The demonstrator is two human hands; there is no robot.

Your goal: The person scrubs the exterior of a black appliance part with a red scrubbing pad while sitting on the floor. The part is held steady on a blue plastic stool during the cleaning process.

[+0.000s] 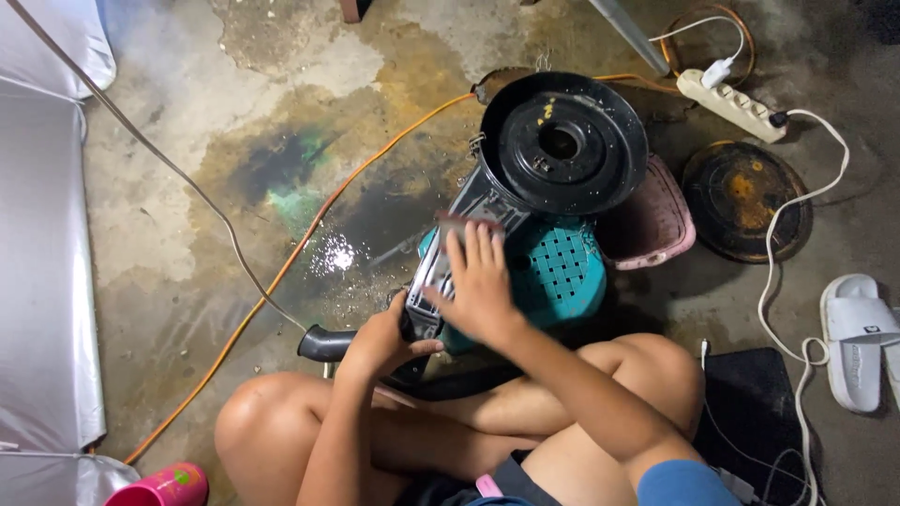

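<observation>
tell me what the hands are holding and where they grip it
The left hand grips the near, lower end of the black metal canister. The right hand presses a small pad flat against its side.

Stained, wet concrete floor; orange cable and white power strip across it.

The person is sitting cross-legged on a stained concrete floor, with a black round canister lying on a teal plastic stool. The right hand is pressing a small pad flat against the canister's side, while the left hand is gripping its lower end near a black hose
</observation>
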